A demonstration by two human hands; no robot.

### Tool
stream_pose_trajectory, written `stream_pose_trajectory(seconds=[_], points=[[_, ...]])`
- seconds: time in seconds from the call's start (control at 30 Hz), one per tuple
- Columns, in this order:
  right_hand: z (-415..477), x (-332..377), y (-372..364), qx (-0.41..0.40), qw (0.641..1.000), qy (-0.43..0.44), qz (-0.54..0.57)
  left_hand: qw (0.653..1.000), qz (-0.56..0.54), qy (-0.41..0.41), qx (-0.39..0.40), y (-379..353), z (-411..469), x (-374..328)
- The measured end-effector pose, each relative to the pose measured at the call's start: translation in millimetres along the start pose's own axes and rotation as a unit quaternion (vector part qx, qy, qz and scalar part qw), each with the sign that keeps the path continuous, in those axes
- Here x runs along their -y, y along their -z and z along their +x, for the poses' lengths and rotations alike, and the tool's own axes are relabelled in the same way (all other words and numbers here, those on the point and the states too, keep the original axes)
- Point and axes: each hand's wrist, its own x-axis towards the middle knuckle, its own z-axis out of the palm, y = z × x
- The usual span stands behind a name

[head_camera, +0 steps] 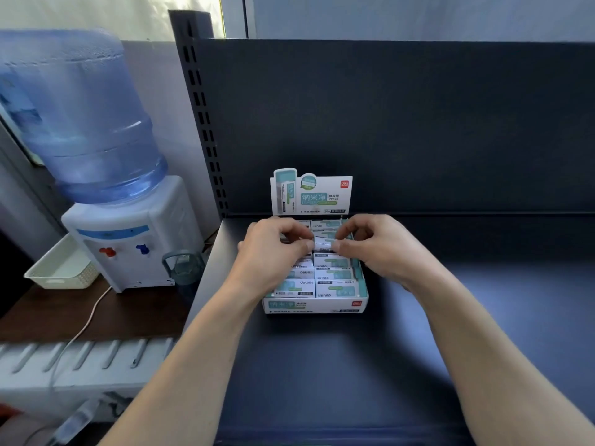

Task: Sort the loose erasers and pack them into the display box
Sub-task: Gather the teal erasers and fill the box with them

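A white and teal display box [314, 306] stands on a dark shelf, its printed header card [311, 196] upright at the back. Several white and teal erasers [336, 289] lie packed in two rows inside it. Both of my hands hover over the middle of the box. My left hand [273, 249] and my right hand [380, 244] each pinch one end of a single white eraser [323, 244], held just above the packed rows. The rows under my hands are partly hidden.
The dark shelf [354, 365] has a dark back panel [386, 123] and a slotted upright [201, 117] at its left. Left of it, a water dispenser [128, 239] with a blue bottle, a white basket [61, 268] and a grey-lidded cup [183, 268] stand on a brown table.
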Motion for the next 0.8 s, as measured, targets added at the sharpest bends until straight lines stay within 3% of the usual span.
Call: stream_pose_trajectory(seconds=[0.23, 0.47, 0.6, 0.8], points=[[2, -1, -3, -0.015, 1.000, -0.011, 0.020, 0.999, 0.022, -0.022, -0.024, -4, -2, -3], [3, -2, -2, -0.014, 0.999, -0.015, 0.029, 0.996, 0.086, -0.006, 0.005, -5, -1, -10], [2, -2, -2, -0.012, 1.000, -0.009, 0.018, 0.999, 0.051, -0.009, 0.014, -3, 3, -9], [6, -2, 1, -0.068, 0.996, -0.022, 0.044, 0.993, 0.113, -0.020, 0.037, -6, 8, -18]])
